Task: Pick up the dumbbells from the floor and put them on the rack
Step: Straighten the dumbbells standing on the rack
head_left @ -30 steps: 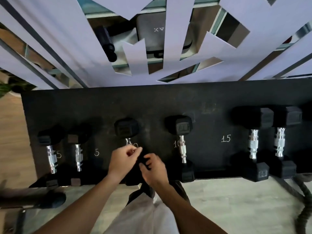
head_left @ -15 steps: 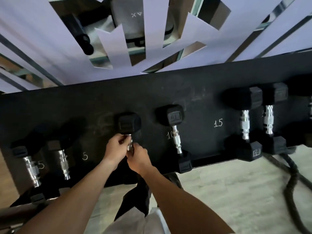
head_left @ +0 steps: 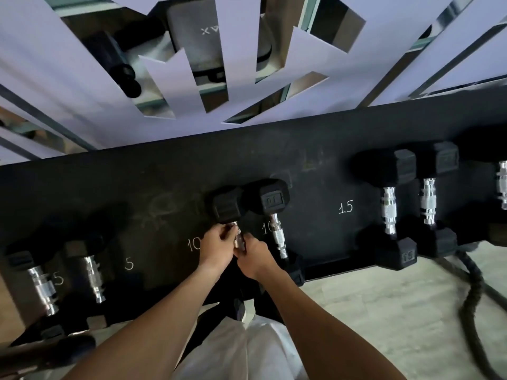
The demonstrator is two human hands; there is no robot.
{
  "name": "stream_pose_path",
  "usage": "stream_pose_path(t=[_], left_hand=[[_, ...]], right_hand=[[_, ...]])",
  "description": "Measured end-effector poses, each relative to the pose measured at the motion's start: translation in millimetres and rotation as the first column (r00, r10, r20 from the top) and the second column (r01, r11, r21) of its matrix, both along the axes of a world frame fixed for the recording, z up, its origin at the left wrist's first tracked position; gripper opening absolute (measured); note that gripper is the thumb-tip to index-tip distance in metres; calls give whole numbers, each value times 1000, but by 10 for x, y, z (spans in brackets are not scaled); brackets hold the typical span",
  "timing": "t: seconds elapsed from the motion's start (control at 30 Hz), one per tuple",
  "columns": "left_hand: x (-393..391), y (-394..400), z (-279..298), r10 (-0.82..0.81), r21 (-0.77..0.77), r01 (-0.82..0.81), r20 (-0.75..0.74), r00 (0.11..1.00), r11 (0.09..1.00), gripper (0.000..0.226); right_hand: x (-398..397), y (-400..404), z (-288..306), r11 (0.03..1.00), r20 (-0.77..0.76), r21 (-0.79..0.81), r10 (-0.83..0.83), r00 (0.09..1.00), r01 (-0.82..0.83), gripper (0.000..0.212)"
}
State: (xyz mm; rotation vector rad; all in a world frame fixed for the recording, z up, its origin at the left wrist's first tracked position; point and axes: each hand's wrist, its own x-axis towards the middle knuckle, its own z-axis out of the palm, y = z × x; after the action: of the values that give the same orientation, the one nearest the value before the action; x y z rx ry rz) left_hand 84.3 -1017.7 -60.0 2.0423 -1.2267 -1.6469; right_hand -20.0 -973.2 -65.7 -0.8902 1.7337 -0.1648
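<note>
Both forearms are reaching forward and slightly down from the body, converging at the rack's front half. The left hand and right hand are meeting on one dumbbell's chrome handle, fingers clenching it from either side, probably sharing the weight while seating it. That dumbbell is lying on the rack by a chalked "10", its far head touching or nearly touching the neighbour, likely pairing equal weights. Beyond, more dumbbells are sitting by their own numbers, fives left, fifteens right.
</note>
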Motion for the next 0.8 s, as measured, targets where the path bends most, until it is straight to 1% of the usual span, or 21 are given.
stream_pose_path(t=[0.1, 0.2, 0.27, 0.37, 0.4, 0.47, 0.53, 0.67, 0.8], left_hand=[[19, -12, 6, -33, 11, 33, -4, 999, 999, 12], [39, 16, 16, -60, 61, 61, -22, 998, 996, 22], [59, 45, 77, -94, 82, 94, -7, 996, 992, 26], [212, 81, 196, -62, 84, 62, 2, 998, 995, 24], [288, 91, 224, -54, 90, 54, -1, 999, 995, 22], [518, 101, 326, -29, 98, 30, -3, 1000, 995, 20], [835, 119, 393, -9, 75, 8, 10, 1000, 997, 19], [1613, 199, 481, 3, -4, -2, 96, 995, 1000, 16], [2468, 329, 508, 26, -74, -15, 153, 988, 997, 10]], right_hand=[[-30, 21, -30, 999, 34, -24, -27, 999, 28, 31], [13, 103, -40, 997, 17, -66, -39, 999, 40, 29], [79, 170, -19, 991, -35, -122, -67, 997, 62, 28], [201, 212, 139, 952, -176, -281, -174, 969, 120, 25], [241, 201, 197, 939, -192, -321, -191, 963, 122, 24], [370, 122, 324, 930, -173, -360, -152, 973, 81, 26], [567, 13, 390, 946, -129, -323, -68, 989, 23, 28], [1141, -194, 400, 975, -38, -165, 148, 988, -152, 26], [1892, -268, 355, 978, -10, -69, 199, 980, -199, 25]])
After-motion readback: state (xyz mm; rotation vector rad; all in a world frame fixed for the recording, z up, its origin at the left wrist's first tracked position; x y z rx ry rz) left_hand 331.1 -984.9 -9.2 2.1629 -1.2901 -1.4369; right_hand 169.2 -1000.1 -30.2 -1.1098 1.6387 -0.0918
